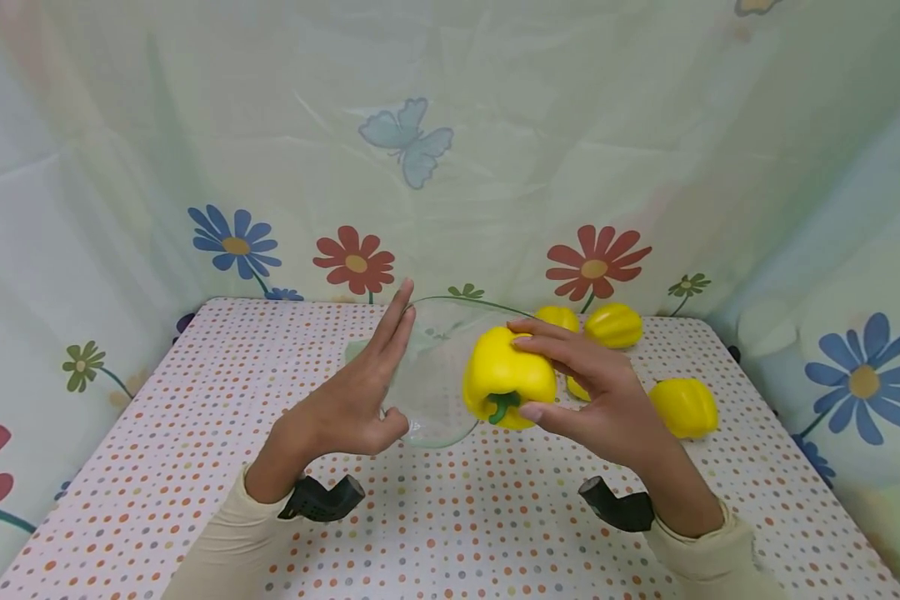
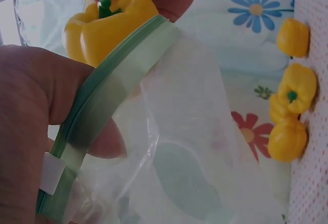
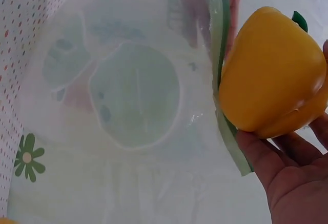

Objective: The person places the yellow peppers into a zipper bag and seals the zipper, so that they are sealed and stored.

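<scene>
No text, label, brand, number or sign is showing legibly in any of the three views; the small white tab on the green-edged clear bag is presenting no readable lettering, and the faint marks showing on or through it are forming no letters

Both arms reach forward, angled inward: left arm, right arm. Left hand: two fingers extended nearly straight, thumb set apart. Right hand: thumb opposing curled fingers, gripping. Hands apart.
</scene>
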Demonstrator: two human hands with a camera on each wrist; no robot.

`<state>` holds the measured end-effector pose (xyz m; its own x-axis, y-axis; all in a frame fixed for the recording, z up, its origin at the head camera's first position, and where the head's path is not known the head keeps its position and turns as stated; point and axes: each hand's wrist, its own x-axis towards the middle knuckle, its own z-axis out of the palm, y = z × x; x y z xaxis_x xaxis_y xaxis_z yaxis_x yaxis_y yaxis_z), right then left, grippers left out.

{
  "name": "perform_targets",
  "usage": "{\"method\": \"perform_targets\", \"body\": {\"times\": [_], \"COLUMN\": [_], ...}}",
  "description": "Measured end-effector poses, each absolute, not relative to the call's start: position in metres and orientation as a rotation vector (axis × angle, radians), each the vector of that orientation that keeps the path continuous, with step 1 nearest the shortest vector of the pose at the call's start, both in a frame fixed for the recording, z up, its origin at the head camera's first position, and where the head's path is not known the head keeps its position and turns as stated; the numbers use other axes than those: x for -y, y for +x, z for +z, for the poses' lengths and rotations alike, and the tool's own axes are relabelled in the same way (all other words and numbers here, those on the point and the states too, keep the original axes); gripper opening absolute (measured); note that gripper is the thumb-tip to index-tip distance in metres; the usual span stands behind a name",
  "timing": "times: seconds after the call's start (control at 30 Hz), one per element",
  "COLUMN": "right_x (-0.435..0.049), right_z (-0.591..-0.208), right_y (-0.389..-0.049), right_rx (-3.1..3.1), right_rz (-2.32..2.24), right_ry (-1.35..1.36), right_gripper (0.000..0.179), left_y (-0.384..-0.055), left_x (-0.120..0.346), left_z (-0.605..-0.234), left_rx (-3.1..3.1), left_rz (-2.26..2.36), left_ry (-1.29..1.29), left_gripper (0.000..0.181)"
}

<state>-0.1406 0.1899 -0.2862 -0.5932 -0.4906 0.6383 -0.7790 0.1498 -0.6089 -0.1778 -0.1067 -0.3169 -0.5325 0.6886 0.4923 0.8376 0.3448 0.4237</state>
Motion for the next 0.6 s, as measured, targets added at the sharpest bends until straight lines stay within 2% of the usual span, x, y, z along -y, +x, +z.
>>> {"method": "perform_targets", "body": {"times": [0.6], "right_x": [-0.162], "right_z": [-0.291], "right_y": [-0.142], "right_rx": [2.310], "right_rz": [1.139], "right_ry": [1.144], "right_gripper": [0.058], "left_y": [-0.172], "left_x": [0.100], "left_z": [-0.315], "left_rx": [2.387], "left_rz": [-0.953], "left_ry": [-1.445], "left_gripper": [0.108]}}
